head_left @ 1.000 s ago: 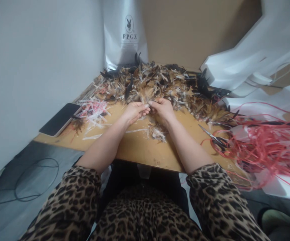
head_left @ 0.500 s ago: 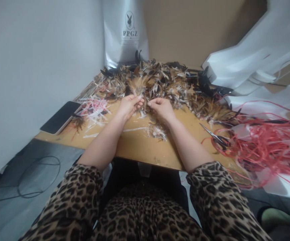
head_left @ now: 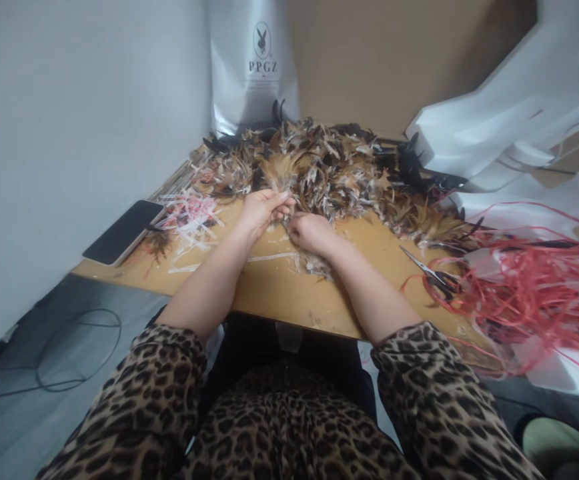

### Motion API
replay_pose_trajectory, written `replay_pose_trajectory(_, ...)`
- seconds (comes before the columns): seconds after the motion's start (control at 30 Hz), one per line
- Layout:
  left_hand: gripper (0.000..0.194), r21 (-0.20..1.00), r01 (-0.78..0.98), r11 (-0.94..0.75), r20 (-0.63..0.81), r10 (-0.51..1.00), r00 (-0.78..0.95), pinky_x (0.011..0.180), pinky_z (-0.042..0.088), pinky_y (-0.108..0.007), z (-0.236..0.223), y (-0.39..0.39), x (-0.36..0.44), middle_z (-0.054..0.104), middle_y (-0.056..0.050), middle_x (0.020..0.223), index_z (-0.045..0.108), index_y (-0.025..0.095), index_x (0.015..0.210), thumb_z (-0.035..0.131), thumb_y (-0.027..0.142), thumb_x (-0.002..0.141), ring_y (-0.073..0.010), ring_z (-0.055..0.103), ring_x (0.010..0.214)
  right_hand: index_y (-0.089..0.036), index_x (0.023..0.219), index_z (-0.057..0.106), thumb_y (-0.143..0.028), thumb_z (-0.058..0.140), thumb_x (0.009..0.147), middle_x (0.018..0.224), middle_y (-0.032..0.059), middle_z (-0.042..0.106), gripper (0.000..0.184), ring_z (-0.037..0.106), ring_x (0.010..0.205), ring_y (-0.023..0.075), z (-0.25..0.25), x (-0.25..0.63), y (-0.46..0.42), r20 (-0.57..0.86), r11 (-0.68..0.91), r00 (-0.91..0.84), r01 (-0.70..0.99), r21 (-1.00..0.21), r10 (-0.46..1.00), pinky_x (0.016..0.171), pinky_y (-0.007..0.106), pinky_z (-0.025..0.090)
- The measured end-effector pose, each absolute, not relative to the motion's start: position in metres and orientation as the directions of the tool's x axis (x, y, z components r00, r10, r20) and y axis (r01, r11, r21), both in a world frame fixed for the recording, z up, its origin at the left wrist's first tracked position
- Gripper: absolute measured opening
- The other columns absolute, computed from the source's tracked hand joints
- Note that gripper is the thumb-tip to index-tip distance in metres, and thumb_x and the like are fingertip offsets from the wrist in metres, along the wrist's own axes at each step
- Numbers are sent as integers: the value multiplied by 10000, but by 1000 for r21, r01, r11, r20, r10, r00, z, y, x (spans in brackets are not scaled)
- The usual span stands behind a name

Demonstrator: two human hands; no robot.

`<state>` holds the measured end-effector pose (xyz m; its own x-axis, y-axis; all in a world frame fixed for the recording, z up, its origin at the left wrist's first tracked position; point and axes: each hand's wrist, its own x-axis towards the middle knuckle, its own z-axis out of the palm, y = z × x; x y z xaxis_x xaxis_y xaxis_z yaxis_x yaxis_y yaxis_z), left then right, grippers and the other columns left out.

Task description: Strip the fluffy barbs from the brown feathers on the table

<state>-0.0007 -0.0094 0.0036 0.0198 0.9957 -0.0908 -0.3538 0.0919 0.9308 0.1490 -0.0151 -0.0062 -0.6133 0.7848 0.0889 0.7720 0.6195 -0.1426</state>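
Observation:
My left hand (head_left: 265, 210) pinches the base of a tan feather bunch (head_left: 280, 170), whose tips fan out away from me. Close beside it on the right, my right hand (head_left: 312, 233) is closed, knuckles up, at the lower ends of that bunch. Its fingertips are hidden, so what they grip cannot be made out. A wide pile of brown, black and white feathers (head_left: 349, 170) lies just beyond both hands. Under my right wrist are small pale feather scraps (head_left: 318, 265) on the wooden table (head_left: 279, 293).
A phone (head_left: 123, 232) and pink-and-white strips (head_left: 192, 212) lie at the left. Scissors (head_left: 429, 272) rest on the right beside a heap of red plastic strings (head_left: 539, 287). A silver bag (head_left: 254, 100) stands at the back; white plastic sheeting (head_left: 509, 100) hangs at the right.
My right hand has turned over and moved slightly down and left, nearer my left hand. My left hand keeps its pinch on the feather bunch.

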Motion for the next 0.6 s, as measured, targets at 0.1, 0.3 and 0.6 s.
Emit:
replay_pose_trajectory(0.1,162,929,-356,104,-100,995,29,450,405,-118,4,-9,-1,704,-49,697,648,75,737,739,209,745,-22,568,474,-147,806,702,-188,521,793,894,90,692,185,598,793,171,-3,157,-10,141,613,-602,730,-302,786,717,262,401)
replay_pose_trajectory(0.3,86,908,-398,129,-121,992,46,452,421,-120,2,-6,-5,709,-40,712,650,70,767,676,149,792,-27,585,492,-144,727,672,-164,546,728,758,35,637,127,543,690,127,9,174,-5,347,572,-459,588,-572,818,693,238,405)
replay_pose_trajectory(0.6,147,909,-401,114,-111,993,32,449,417,-113,-2,-3,-8,712,-41,755,650,84,782,739,195,743,-27,598,517,-166,822,719,-208,574,754,868,56,691,165,576,775,161,7,171,-6,135,609,-607,704,-366,783,713,263,388)
